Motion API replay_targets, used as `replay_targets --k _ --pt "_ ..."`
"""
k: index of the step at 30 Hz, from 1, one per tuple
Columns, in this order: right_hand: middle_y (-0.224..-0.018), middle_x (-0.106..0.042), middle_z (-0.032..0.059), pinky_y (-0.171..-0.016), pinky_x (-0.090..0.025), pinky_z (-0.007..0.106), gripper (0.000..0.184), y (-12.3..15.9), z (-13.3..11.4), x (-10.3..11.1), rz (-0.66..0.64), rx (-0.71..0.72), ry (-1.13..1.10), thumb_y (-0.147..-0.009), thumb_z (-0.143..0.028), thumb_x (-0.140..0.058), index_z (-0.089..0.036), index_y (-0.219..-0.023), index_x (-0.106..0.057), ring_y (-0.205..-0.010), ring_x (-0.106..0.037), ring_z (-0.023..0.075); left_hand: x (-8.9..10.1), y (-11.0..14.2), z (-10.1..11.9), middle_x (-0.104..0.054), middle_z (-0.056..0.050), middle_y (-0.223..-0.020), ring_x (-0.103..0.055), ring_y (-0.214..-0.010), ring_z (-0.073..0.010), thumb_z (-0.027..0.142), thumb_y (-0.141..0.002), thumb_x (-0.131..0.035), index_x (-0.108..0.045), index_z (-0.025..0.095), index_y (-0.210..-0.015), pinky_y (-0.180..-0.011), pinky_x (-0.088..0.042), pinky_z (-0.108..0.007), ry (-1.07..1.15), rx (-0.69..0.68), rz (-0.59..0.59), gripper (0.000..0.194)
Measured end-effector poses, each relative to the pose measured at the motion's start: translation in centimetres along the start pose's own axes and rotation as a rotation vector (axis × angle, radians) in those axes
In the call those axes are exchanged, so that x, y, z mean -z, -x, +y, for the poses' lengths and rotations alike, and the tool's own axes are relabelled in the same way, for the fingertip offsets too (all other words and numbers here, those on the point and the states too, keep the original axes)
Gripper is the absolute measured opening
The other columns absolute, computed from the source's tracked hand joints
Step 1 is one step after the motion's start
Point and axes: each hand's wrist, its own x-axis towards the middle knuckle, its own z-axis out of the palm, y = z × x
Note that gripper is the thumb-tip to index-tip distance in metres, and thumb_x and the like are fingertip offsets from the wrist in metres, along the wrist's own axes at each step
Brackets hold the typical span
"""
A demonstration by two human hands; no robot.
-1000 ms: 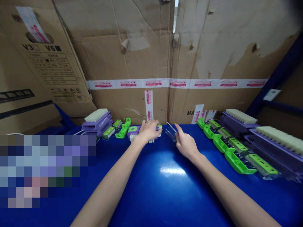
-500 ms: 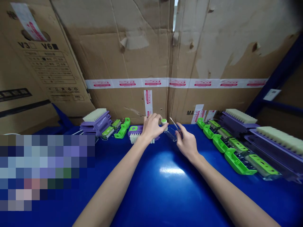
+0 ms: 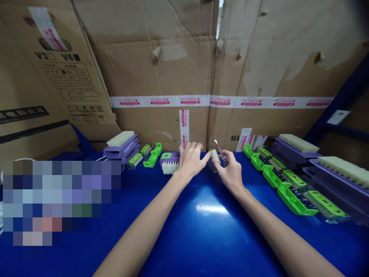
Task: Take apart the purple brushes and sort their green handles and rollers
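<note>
My right hand (image 3: 233,171) is closed round a small screwdriver (image 3: 219,149), whose thin metal shaft points up and to the left. A short off-white piece with a green end (image 3: 215,156) is tilted at this hand's thumb and fingers. My left hand (image 3: 192,162) is just left of that piece, fingers bent and thumb apart from them. Its thumb tip reaches the piece's left side; I cannot tell if it touches. Below the piece, a clear plastic part (image 3: 211,166) is partly hidden. Behind my left hand lies a purple and green brush (image 3: 170,167) with white bristles.
Purple brush bodies with pale bristles (image 3: 298,142), green handles (image 3: 294,200) and clear cases with green tops (image 3: 325,202) line the right side. Similar brush parts (image 3: 122,148) stand at the left. Cardboard (image 3: 161,127) walls the back of the blue table (image 3: 184,238). The lower left is pixelated.
The off-white piece has gone from my left fingers to the right hand's fingertips and now tilts. My left hand has moved right, its fingers parted from the piece. The view has shifted slightly.
</note>
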Motion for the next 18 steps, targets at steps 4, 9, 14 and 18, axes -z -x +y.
replay_targets --k 4,9,14,18 --pt "-0.087 -0.071 0.0061 -0.062 -0.043 0.028 0.032 -0.2 0.5 -0.4 -0.025 -0.058 0.148 -0.073 -0.045 -0.062 -0.021 -0.094 -0.062 -0.073 -0.064 0.0219 1.2 1.5 -3.4 -0.063 -0.010 -0.099 -0.051 -0.100 -0.0254 0.047 -0.090 -0.042 -0.060 0.015 -0.096 -0.098 -0.027 -0.045 -0.167 -0.069 0.034 0.037" --pt "-0.083 -0.071 0.0040 -0.056 -0.035 0.024 0.023 -0.1 0.7 -0.7 -0.114 -0.092 0.287 -0.077 -0.041 -0.061 -0.024 -0.092 -0.065 -0.075 -0.064 0.0214 1.5 2.8 -6.6 -0.063 -0.011 -0.096 -0.053 -0.096 -0.0260 0.051 -0.090 -0.038 -0.061 0.014 -0.098 -0.096 -0.030 -0.046 -0.268 -0.056 0.038 0.045" --pt "-0.087 -0.071 0.0043 -0.055 -0.032 0.025 0.026 0.0 0.4 -0.6 -0.225 -0.105 0.375 -0.082 -0.047 -0.054 -0.024 -0.084 -0.067 -0.078 -0.064 0.0214 0.6 3.0 -7.0 -0.062 -0.012 -0.089 -0.054 -0.090 -0.0258 0.054 -0.090 -0.036 -0.061 0.012 -0.096 -0.082 -0.040 -0.038 -0.287 -0.039 -0.011 0.049" --pt "-0.098 -0.070 0.0044 -0.057 -0.033 0.025 0.028 0.1 0.2 -0.2 -0.283 -0.061 0.397 -0.084 -0.047 -0.051 -0.024 -0.087 -0.068 -0.085 -0.064 0.0214 0.2 3.2 -6.7 -0.064 -0.013 -0.092 -0.055 -0.094 -0.0259 0.055 -0.090 -0.034 -0.063 0.012 -0.097 -0.086 -0.039 -0.039 -0.262 -0.014 0.010 0.052"
